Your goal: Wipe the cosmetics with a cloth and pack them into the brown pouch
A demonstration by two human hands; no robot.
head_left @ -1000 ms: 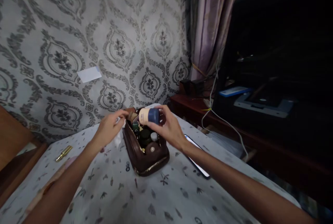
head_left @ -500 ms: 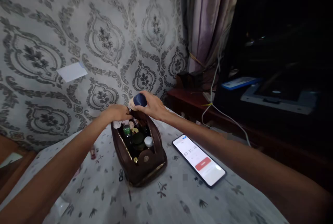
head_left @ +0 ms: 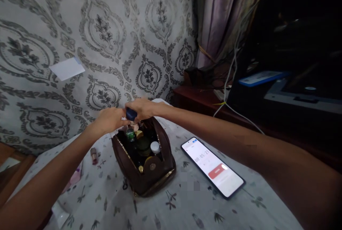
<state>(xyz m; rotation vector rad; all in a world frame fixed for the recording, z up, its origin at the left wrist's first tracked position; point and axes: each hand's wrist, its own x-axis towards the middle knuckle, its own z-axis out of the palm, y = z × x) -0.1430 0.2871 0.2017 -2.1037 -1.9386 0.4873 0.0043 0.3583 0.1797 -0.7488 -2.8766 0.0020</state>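
Note:
A brown zip bag [head_left: 120,165] stands unzipped on the patterned cloth, its mouth facing up. Inside lie a green-capped bottle [head_left: 130,134], a white-lidded jar [head_left: 155,147] and other small cosmetic containers. Over the bag's far end, my right hand [head_left: 144,108] grips a container with a dark blue cap [head_left: 131,113]; its lower part is hidden. My left hand [head_left: 110,120] is closed at the far left rim of the bag, fingers close to the blue cap. Its fingertips are partly covered, and a bit of white material shows under them.
A phone [head_left: 213,167] showing a running timer lies right of the bag. Left of it are a small pinkish bottle [head_left: 93,156], a pink item [head_left: 76,176] and a white tube [head_left: 60,215]. White cables [head_left: 227,91] hang beside a dark red ledge [head_left: 184,94] at right.
My right hand has brought the blue-capped container left and down, close to my left hand at the bag's far end. My left hand stays near the rim. The view has shifted slightly.

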